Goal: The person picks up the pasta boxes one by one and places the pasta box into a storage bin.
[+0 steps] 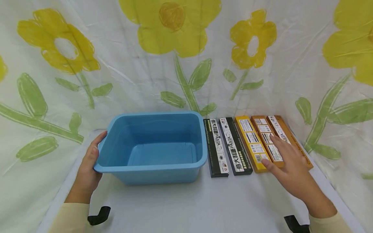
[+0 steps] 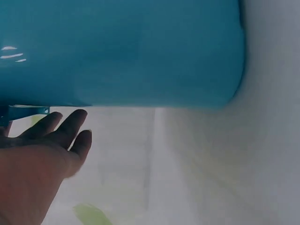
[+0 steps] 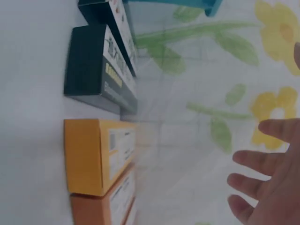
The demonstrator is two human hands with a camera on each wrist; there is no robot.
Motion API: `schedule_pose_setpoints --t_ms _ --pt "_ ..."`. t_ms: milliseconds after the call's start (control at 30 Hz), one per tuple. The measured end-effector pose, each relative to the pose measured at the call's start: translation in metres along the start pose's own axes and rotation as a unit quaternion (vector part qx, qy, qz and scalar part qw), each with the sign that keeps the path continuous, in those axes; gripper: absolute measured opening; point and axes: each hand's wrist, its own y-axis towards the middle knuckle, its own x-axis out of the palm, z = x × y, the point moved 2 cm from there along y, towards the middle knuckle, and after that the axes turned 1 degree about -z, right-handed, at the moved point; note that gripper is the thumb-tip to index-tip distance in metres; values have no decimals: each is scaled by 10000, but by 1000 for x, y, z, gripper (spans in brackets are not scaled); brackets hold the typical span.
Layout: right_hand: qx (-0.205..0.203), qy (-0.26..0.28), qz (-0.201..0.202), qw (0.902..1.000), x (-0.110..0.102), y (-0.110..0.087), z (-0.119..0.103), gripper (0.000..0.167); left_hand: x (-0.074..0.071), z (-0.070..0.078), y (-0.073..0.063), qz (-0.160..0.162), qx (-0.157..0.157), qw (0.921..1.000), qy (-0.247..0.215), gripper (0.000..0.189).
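Observation:
A blue plastic basin [image 1: 163, 176] stands on the white-covered table, hollow side up. My left hand [image 1: 88, 165] is at its left rim, fingers extended along the outside; in the left wrist view several fingers of the left hand [image 2: 51, 145] show below the rim, loosely spread. To the basin's right lie several long pasta boxes in a row: two black boxes [image 1: 216, 147] [image 1: 235, 145], a yellow box [image 1: 252, 144], and two orange-brown boxes [image 1: 266, 137] [image 1: 291, 142]. Above the boxes at the right hovers my right hand [image 1: 291, 168], fingers spread, holding nothing.
A white cloth with yellow flowers [image 1: 172, 26] hangs behind and at both sides of the table [image 1: 180, 207]. Black pieces [image 1: 99, 216] [image 1: 295, 224] stick out near each wrist.

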Motion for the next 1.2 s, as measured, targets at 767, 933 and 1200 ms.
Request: schedule_pose_setpoints --t_ms 767,933,1200 --pt "1270 554 1952 9709 2 -16 59 73 15 -9 -1 680 -283 9963 -453 65" --pt "1682 515 1844 9670 8 -22 75 72 16 -12 -1 693 -242 9950 -683 65" --pt "2313 638 2219 9451 11 -28 96 67 18 -13 -1 754 -186 9936 -820 64"
